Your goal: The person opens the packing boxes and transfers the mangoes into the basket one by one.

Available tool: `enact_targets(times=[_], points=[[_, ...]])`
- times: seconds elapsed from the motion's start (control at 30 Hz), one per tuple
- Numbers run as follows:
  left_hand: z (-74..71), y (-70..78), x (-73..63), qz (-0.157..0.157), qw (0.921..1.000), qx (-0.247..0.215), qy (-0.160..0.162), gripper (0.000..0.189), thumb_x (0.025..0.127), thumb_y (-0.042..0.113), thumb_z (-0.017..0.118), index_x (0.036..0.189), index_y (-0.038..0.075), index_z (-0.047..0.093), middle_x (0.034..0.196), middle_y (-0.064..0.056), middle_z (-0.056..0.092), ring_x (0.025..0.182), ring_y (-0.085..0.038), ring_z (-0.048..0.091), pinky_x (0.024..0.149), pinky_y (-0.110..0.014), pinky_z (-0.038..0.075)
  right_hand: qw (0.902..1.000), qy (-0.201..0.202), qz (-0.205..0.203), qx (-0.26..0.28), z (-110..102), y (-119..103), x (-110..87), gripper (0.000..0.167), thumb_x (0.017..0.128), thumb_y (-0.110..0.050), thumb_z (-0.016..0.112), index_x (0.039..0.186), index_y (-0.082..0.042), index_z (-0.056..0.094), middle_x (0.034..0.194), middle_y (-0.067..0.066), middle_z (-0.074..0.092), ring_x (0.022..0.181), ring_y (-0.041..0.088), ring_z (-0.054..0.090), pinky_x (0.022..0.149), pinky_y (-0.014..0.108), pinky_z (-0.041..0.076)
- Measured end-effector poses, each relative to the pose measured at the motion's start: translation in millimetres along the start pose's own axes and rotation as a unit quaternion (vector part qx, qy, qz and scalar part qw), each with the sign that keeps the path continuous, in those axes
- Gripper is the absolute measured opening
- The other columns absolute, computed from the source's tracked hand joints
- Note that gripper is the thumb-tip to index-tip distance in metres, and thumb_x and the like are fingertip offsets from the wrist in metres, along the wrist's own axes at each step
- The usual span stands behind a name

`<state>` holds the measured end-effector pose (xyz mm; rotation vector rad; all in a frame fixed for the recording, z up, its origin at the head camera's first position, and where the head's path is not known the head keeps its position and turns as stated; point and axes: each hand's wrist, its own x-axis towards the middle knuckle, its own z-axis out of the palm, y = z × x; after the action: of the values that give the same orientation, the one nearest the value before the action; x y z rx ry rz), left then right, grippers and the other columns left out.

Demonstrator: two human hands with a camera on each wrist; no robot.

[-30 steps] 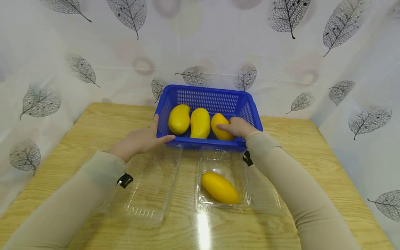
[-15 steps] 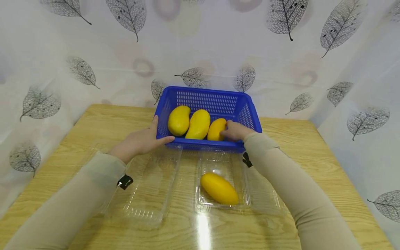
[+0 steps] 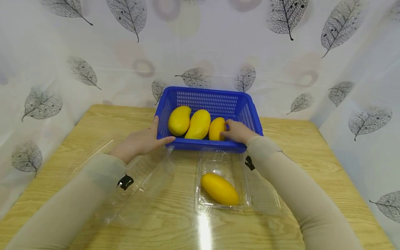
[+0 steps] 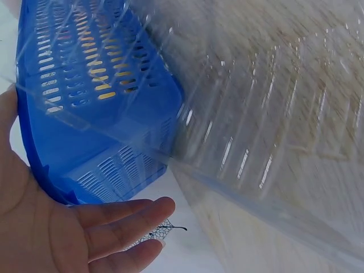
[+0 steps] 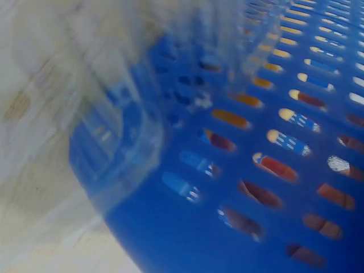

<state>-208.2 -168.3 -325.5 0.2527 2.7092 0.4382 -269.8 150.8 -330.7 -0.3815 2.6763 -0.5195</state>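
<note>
A blue basket (image 3: 204, 143) near the wall holds three yellow mangoes. In the head view my right hand (image 3: 239, 132) reaches over its front right corner and holds the rightmost mango (image 3: 216, 128), thumb and fingers at its right side. My left hand (image 3: 139, 141) rests at the front left corner, thumb along the front rim; the left wrist view shows its fingers (image 4: 128, 224) extended beside the basket. The left mango (image 3: 179, 121) and the middle mango (image 3: 198, 124) lie side by side. From the right wrist, the basket's slotted wall hides most of that hand.
A clear plastic clamshell box (image 3: 198, 191) in front of the basket holds another mango (image 3: 219, 189); its lid lies folded out rightward, partly under my right forearm. Another clear box (image 3: 150, 173) sits tilted beneath my left forearm. A leaf-patterned curtain (image 3: 218, 41) stands behind the table (image 3: 184, 229).
The rightmost mango has turned more upright and shifted slightly left, with my right hand now at its right side. The middle mango has tilted. The left clear box has tipped leftward.
</note>
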Motion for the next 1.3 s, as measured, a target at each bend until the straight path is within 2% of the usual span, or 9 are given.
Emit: enact_targets(times=[0.23,0.4,0.53,0.63,0.73,0.87,1.03,1.13,1.3], points=[[0.4,-0.6,0.1,-0.002,1.0,0.003,-0.003,0.118,0.073,0.086,0.022,0.143,0.002,-0.02,0.142,-0.028,0.032,0.121,-0.044,0.042,0.091,-0.057,0.039,0.9982,0.038,-0.045,0.014,-6.5,0.0,-24.1,0.049,0.095,-0.03,0.053,0.134,-0.001,0.044,0.126,0.018,0.054,0.113,0.032,0.052,0.094,0.045,0.041],[1.2,-1.0,0.3,-0.001,1.0,-0.004,-0.004,0.117,0.074,0.086,0.023,0.143,0.002,-0.022,0.143,-0.028,0.03,0.122,-0.045,0.041,0.093,-0.057,0.037,0.9943,0.05,-0.09,0.029,-6.6,-3.6,-51.8,0.044,0.094,-0.027,0.056,0.129,-0.002,0.05,0.122,0.015,0.057,0.104,0.026,0.059,0.086,0.042,0.048],[1.5,-2.3,2.6,0.0,0.9999,-0.009,-0.007,0.117,0.073,0.086,0.023,0.142,0.003,-0.024,0.144,-0.027,0.027,0.123,-0.044,0.04,0.093,-0.056,0.038,0.9865,0.066,-0.147,0.029,0.0,-8.7,-75.0,0.042,0.093,-0.025,0.059,0.127,-0.002,0.052,0.122,0.013,0.057,0.104,0.025,0.058,0.087,0.041,0.047],[0.9,-3.0,4.6,0.001,1.0,-0.005,-0.007,0.117,0.074,0.086,0.023,0.142,0.003,-0.024,0.144,-0.027,0.027,0.122,-0.044,0.042,0.088,-0.055,0.042,0.9772,0.084,-0.195,0.01,7.2,-12.6,-89.4,0.042,0.092,-0.025,0.059,0.127,-0.002,0.052,0.126,0.012,0.053,0.111,0.025,0.054,0.093,0.042,0.043],[0.4,-3.7,5.6,0.0,1.0,0.001,-0.007,0.116,0.074,0.085,0.022,0.142,0.002,-0.024,0.145,-0.027,0.027,0.12,-0.043,0.044,0.083,-0.053,0.045,0.97,0.086,-0.227,0.008,14.0,-17.3,-101.6,0.041,0.092,-0.022,0.061,0.127,-0.003,0.053,0.126,0.01,0.051,0.112,0.025,0.052,0.091,0.04,0.045],[-0.7,-3.4,5.1,-0.002,0.9999,0.007,-0.012,0.116,0.074,0.086,0.021,0.142,0.003,-0.024,0.144,-0.027,0.028,0.118,-0.044,0.046,0.08,-0.052,0.046,0.9731,0.019,-0.229,-0.018,24.9,-24.5,-115.5,0.044,0.091,-0.027,0.061,0.129,-0.005,0.052,0.125,0.007,0.054,0.106,0.022,0.056,0.084,0.038,0.049],[-2.2,-1.9,2.3,-0.003,0.9997,0.013,-0.018,0.116,0.075,0.085,0.021,0.141,0.002,-0.024,0.143,-0.028,0.029,0.119,-0.045,0.044,0.085,-0.054,0.043,0.974,-0.09,-0.195,-0.073,42.3,-29.5,-124.7,0.06,0.091,-0.04,0.058,0.137,-0.006,0.044,0.136,0.01,0.048,0.119,0.026,0.049,0.097,0.043,0.04],[-2.8,-1.4,0.8,-0.005,0.9997,0.016,-0.02,0.116,0.075,0.085,0.021,0.142,0.001,-0.024,0.143,-0.028,0.03,0.12,-0.045,0.043,0.087,-0.055,0.042,0.9738,-0.109,-0.19,-0.062,49.6,-29.8,-125.6,0.064,0.09,-0.041,0.059,0.138,-0.004,0.042,0.137,0.012,0.045,0.122,0.029,0.046,0.1,0.045,0.036],[-3.0,0.6,0.6,-0.006,0.9997,0.01,-0.021,0.116,0.074,0.085,0.021,0.141,0.003,-0.024,0.143,-0.028,0.029,0.12,-0.045,0.043,0.084,-0.054,0.044,0.9712,-0.108,-0.206,-0.054,55.5,-27.3,-123.6,0.064,0.089,-0.038,0.061,0.136,0.002,0.042,0.135,0.016,0.047,0.122,0.031,0.045,0.101,0.045,0.035]])
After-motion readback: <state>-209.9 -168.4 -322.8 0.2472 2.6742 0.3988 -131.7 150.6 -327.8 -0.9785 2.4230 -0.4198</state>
